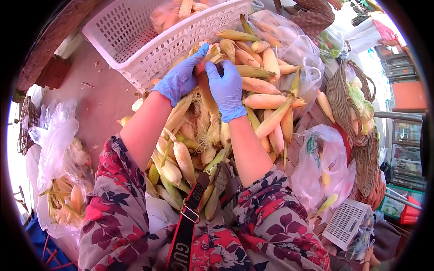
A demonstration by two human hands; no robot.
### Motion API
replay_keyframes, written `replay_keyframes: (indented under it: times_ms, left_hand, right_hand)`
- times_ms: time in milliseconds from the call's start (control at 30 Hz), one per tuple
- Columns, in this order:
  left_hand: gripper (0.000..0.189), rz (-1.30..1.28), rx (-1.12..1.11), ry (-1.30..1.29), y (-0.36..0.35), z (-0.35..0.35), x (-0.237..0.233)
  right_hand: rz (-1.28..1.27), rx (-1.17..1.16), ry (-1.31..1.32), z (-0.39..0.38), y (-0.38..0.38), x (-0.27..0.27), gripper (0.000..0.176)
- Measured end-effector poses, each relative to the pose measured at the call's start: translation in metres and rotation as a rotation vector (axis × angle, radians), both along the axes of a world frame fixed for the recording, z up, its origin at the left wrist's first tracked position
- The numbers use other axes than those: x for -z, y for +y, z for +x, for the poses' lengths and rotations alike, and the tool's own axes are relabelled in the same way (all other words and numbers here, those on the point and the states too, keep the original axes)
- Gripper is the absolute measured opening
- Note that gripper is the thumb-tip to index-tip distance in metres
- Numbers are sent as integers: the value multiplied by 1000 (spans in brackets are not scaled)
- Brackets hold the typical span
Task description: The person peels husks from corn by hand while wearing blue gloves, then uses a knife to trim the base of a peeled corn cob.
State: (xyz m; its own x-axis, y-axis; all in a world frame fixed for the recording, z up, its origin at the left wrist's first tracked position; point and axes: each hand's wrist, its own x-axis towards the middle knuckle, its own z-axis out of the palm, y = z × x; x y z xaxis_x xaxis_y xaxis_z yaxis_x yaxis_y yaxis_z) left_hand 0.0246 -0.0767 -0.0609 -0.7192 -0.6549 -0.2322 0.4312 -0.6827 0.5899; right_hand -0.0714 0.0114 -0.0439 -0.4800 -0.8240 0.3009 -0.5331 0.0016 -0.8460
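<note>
Both of my hands wear blue gloves and meet over a heap of corn. Between them is an ear of corn (206, 92), its husk hanging down past my wrists. My left hand (183, 77) is closed around its upper end from the left. My right hand (225, 88) grips it from the right, thumb bent over the top; the fingertips are partly hidden. Husked and half-husked ears (269, 101) lie right of my hands. Below my arms are more ears (183, 158) in pale husks, with loose corn silk (209, 135).
A pink plastic crate (149, 56) stands just beyond my hands, with a bag of corn inside. Clear plastic bags (56, 140) lie at left, and another bag (318, 158) at right. A wicker basket (348, 97) holds greens. Another person's legs (312, 18) show at the top.
</note>
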Motion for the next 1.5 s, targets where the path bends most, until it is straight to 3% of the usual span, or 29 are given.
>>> replay_keyframes:
  times_ms: [33,133,167,300,400,600,733,867,900,1000,1033,1200,1233,1267,1333,1400,1500]
  left_hand:
    - [39,-29,-41,30,8,-1,-10]
    - [53,-139,26,7,5,-1,-1]
    - [56,-107,41,52,3,-1,1]
    - [65,-49,72,139,-4,-3,-5]
    - [67,-92,69,98,-1,-3,-6]
    - [57,-176,128,-46,2,-2,-3]
    - [54,-15,-3,16,-8,-6,-14]
    - [59,-79,-72,-65,-28,14,-27]
    - [55,-78,-151,-149,-29,14,-37]
    - [46,115,-147,3,-57,21,-37]
    - [37,119,-161,14,-54,22,-49]
    - [30,104,-276,98,-68,19,-56]
    - [29,95,-306,99,-80,24,-51]
    - [30,210,-80,460,-99,36,-32]
    - [32,174,-292,153,-71,27,-70]
    - [37,113,-233,322,-67,22,-63]
    - [39,-95,-270,166,-48,17,-75]
  right_hand:
    - [-26,-16,50,-5,-1,5,20]
    - [-16,-103,-395,-7,1,10,16]
    - [-48,-141,-816,-8,5,9,13]
    - [-341,-215,-1231,-2,13,16,10]
    - [-227,-214,-1116,-4,12,7,8]
    - [471,-101,-646,-21,0,-26,32]
    - [374,-260,-667,-24,5,-17,30]
    - [45,-355,-272,-1,38,-14,30]
    - [0,-392,-93,-1,46,-16,22]
    - [-127,-519,252,-5,70,-48,14]
    - [-89,-530,281,-6,80,-61,13]
    - [-4,-560,507,-15,133,-100,12]
    - [38,-530,494,-17,145,-104,12]
    - [76,-501,482,-20,156,-106,13]
    - [210,-483,447,-29,167,-98,15]
    - [375,-516,436,-45,165,-84,17]
    - [374,-460,133,-65,138,-102,52]
